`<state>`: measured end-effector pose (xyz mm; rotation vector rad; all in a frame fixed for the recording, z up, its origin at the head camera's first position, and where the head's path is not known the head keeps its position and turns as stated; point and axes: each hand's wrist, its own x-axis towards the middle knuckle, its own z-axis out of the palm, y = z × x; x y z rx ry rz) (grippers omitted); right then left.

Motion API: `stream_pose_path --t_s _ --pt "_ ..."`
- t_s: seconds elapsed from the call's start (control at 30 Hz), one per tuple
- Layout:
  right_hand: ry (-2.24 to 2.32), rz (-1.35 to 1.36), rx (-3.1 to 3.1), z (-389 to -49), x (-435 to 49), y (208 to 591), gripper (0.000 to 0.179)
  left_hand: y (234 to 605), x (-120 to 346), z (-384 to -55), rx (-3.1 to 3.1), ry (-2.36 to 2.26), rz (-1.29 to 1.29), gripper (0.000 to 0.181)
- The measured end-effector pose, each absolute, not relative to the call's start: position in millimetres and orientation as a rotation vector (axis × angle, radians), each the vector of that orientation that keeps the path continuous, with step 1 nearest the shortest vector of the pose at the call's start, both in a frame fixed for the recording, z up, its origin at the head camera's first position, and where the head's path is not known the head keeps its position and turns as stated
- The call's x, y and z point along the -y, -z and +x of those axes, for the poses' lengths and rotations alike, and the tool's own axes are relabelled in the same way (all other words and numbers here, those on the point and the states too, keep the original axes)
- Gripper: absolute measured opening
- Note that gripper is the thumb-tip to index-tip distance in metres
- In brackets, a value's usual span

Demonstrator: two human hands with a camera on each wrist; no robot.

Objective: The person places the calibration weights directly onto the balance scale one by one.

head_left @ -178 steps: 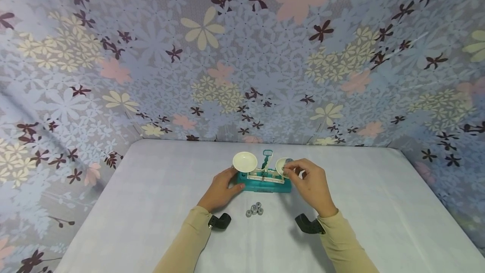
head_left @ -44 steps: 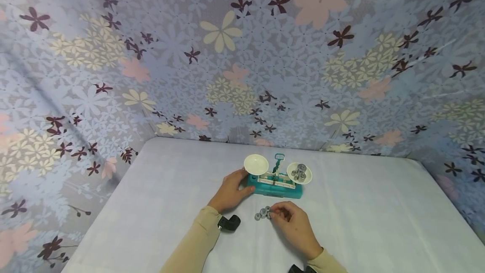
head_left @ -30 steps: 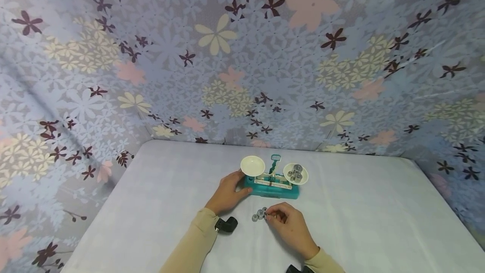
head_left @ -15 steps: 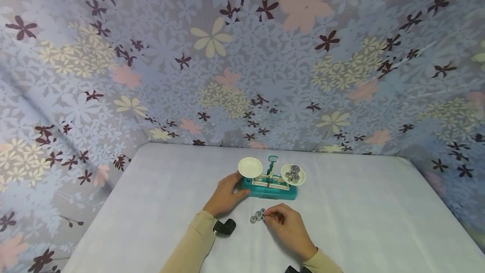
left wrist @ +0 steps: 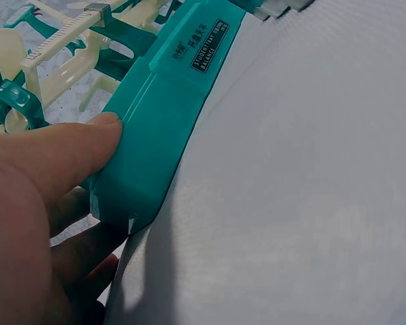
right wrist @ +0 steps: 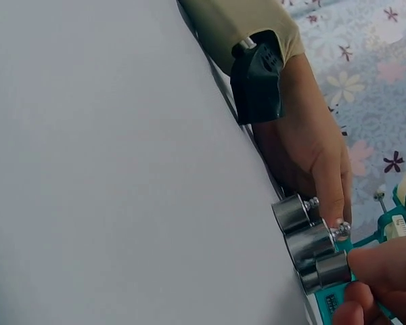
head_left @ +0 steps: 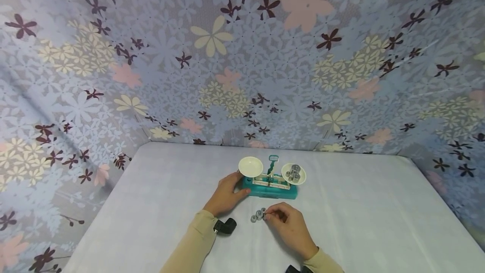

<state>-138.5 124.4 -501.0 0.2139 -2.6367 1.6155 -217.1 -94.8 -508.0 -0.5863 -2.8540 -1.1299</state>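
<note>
My left hand (head_left: 226, 193) grips the left end of a teal balance scale (head_left: 274, 192); in the left wrist view the thumb presses on its base (left wrist: 149, 128), with the fingers behind the end. The scale's left pan (head_left: 251, 167) holds nothing, while several metal weights (head_left: 295, 175) stand in its right pan (head_left: 302, 178). In front of the scale, my right hand (head_left: 291, 226) pinches a small weight (right wrist: 334, 269) with thumb and curled fingers, close against a cluster of knobbed silver weights (right wrist: 308, 245) on the table. Its fingertips are partly hidden in the head view.
A white cloth covers the table (head_left: 363, 210), with floral fabric (head_left: 242, 54) hanging behind and at the sides. A black wrist camera (head_left: 225, 226) sits on the left sleeve; another one (head_left: 298, 269) shows at the lower edge by the right sleeve.
Since the oldest frame, my right hand has moved from the right pan down to the weights on the table. Over the last second both hands have stayed nearly still.
</note>
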Motion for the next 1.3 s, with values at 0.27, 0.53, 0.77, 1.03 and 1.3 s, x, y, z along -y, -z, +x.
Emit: stream_pose_path --t_s 0.27,0.53,0.77,1.03,1.3 --pt "-1.591 0.186 2.632 -138.6 -127.6 493.7 0.013 505.7 93.6 -215.8 2.861 1.128 -0.588 0.067" --pt "-1.607 0.179 2.618 -138.3 -127.1 485.2 0.01 505.5 93.4 -215.0 2.861 1.14 -0.579 0.067" --pt "-1.622 0.241 2.551 -138.9 -128.7 474.9 0.006 504.2 92.9 -214.8 2.865 1.132 -0.569 0.067" --pt "-1.591 0.251 2.535 -139.9 -127.2 464.2 0.005 502.1 93.1 -213.9 2.835 1.127 -0.604 0.065" --pt "-1.563 0.313 2.493 -127.6 -116.3 425.0 0.006 501.5 92.8 -214.1 2.853 1.113 -0.594 0.065"
